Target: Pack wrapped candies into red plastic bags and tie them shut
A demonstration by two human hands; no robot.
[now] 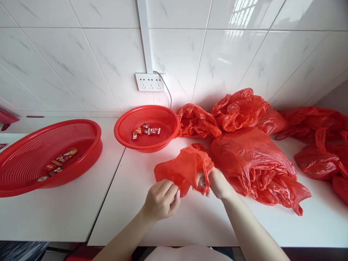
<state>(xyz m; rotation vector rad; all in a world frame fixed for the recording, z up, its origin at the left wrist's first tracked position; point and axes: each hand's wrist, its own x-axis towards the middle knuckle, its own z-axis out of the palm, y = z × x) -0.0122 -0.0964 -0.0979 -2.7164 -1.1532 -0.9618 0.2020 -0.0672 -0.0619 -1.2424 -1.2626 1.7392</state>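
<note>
A thin red plastic bag (179, 165) is held just above the white table, between my two hands. My left hand (161, 200) is closed, its curled fingers and thumb pinching the bag's near lower edge. On the other side, my right hand (218, 182) grips the bag by its handle end. Some of its fingertips show through the handle loop, and the rest are hidden by the plastic. Beyond the bag stands a round red plastic basket (127, 140) with several small wrapped snacks (154, 131) in it.
Left, a larger red basket (92, 159) holds several snack packets (65, 156). A bulky red bag (252, 152) lies close to my right hand, with more red bags (239, 108) behind and at far right. A socket strip (150, 82) with a cable is on the tiled wall.
</note>
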